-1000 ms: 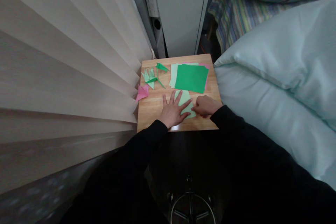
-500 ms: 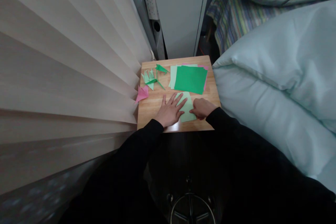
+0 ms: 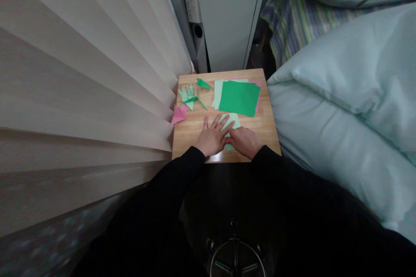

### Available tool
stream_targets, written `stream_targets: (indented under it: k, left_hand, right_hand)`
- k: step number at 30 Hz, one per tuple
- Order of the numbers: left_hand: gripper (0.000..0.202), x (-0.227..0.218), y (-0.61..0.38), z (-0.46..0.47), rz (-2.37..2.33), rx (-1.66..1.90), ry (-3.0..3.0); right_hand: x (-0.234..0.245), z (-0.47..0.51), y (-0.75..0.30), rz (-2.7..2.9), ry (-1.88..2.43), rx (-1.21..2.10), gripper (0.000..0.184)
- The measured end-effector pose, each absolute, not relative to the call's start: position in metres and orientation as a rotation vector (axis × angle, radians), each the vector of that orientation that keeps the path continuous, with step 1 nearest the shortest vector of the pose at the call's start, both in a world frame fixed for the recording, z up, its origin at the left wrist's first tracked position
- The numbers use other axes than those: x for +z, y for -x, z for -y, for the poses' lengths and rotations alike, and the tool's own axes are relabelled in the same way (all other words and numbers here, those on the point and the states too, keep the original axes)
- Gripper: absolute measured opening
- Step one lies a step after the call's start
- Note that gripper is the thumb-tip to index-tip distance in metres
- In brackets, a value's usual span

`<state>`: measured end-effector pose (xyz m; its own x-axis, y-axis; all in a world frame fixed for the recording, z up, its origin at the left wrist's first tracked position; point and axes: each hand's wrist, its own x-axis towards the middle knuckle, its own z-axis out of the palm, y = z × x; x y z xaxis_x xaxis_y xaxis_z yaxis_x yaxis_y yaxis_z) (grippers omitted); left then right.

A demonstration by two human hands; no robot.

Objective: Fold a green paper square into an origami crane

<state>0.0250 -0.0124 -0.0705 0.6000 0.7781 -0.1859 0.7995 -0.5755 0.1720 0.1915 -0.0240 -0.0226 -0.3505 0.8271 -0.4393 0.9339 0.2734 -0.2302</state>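
Note:
A folded pale green paper (image 3: 233,120) lies near the front of a small wooden table (image 3: 195,127). My left hand (image 3: 212,136) lies flat on the table, fingers spread, with its fingertips resting on the paper's left part. My right hand (image 3: 246,140) sits over the paper's near right edge, fingers curled and pressed down on it. Most of the paper's near half is hidden under both hands.
Behind lies a stack of sheets topped by a dark green square (image 3: 239,98). Folded green paper figures (image 3: 191,94) and a pink one (image 3: 179,114) sit at the table's left. Pleated blinds (image 3: 81,78) rise left, a pale duvet (image 3: 341,95) right, a grey cabinet (image 3: 229,13) behind.
My right hand has slid left along the paper's near edge and now meets the left hand's fingertips. The left hand has stayed flat in place. The view has shifted slightly.

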Motion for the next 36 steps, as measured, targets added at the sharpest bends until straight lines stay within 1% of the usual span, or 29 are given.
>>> stream_targets:
  k: [9,14,17,19,23,28,32,36]
  left_hand:
    - [0.062,-0.069,-0.026,0.011,-1.299,-0.137,-2.562]
    - [0.061,-0.069,-0.026,0.010,-1.301,-0.126,-2.554]
    - [0.061,-0.068,-0.026,0.010,-1.305,-0.140,-2.547]
    - [0.062,-0.068,-0.026,0.010,-1.304,-0.143,-2.548]
    - [0.063,-0.070,-0.026,0.011,-1.300,-0.135,-2.559]
    - [0.062,-0.071,-0.024,0.008,-1.269,-0.125,-2.548]
    - [0.068,-0.067,-0.022,0.004,-1.196,-0.207,-2.496]
    - [0.070,-0.065,-0.022,0.003,-1.292,-0.178,-2.462]
  right_hand:
    - [-0.029,0.026,-0.187,-2.329,-1.652,-0.630,0.038]
    - [-0.035,0.028,-0.187,-2.287,-1.684,-0.653,0.056]
    - [-0.035,0.028,-0.189,-2.272,-1.680,-0.646,0.059]
    - [-0.033,0.027,-0.191,-2.270,-1.654,-0.674,0.056]
    - [-0.029,0.021,-0.194,-2.257,-1.633,-0.717,0.042]
    - [-0.030,0.018,-0.193,-2.260,-1.645,-0.682,0.040]
    - [-0.032,0.019,-0.191,-2.250,-1.669,-0.659,0.041]
    - [-0.033,0.020,-0.191,-2.245,-1.670,-0.624,0.039]
